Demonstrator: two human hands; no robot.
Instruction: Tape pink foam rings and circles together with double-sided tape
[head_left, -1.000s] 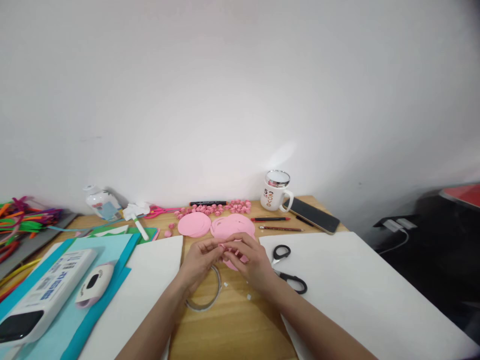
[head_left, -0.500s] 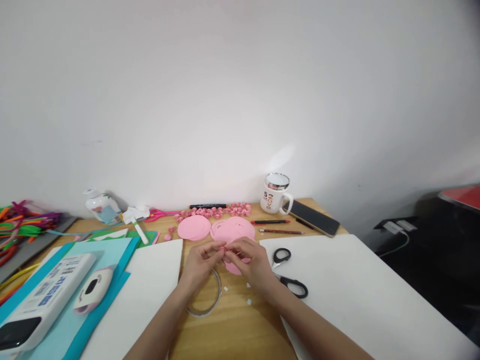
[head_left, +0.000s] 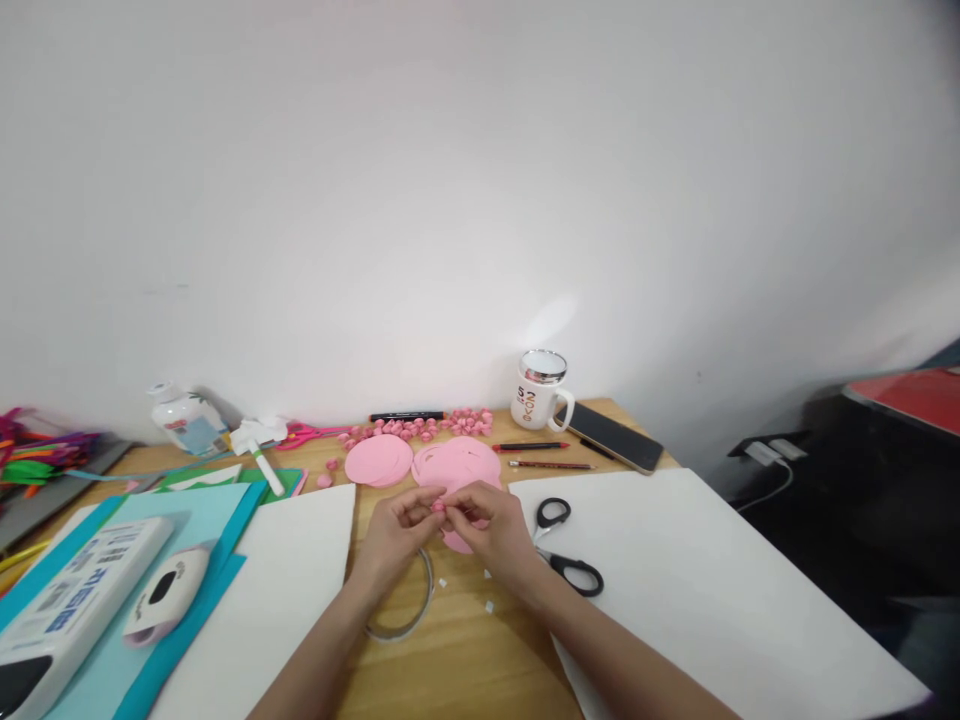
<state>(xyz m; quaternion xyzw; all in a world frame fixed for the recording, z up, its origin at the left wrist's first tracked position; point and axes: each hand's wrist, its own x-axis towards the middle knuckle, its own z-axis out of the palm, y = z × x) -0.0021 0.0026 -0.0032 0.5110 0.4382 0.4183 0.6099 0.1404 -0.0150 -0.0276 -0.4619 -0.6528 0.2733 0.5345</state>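
Note:
Between the fingertips of both hands is a small pink rolled paper rose [head_left: 439, 507]. My left hand [head_left: 397, 528] pinches it from the left, and my right hand [head_left: 491, 525] grips it from the right. Pink paper circles [head_left: 465, 463] lie in overlapping piles just beyond the fingers, partly hidden by my right hand. Behind them several finished-looking pink paper rolls [head_left: 405, 430] are heaped along the wall. A roll of tape [head_left: 429, 598] lies flat under my left wrist, with tiny white scraps [head_left: 489, 607] beside it.
Black-handled scissors [head_left: 577, 575] rest by my right wrist on white paper [head_left: 712, 570]. A mug [head_left: 531, 400], a phone [head_left: 615, 436] and pencils [head_left: 551, 465] stand or lie at the back right. Leftward are blue sheets [head_left: 217, 510], a white bottle [head_left: 187, 420] and a glue stick-like white tube [head_left: 268, 472].
The view has turned slightly, so everything sits a little further left. Both hands stay together, and the pink paper rose shows more clearly between the fingertips.

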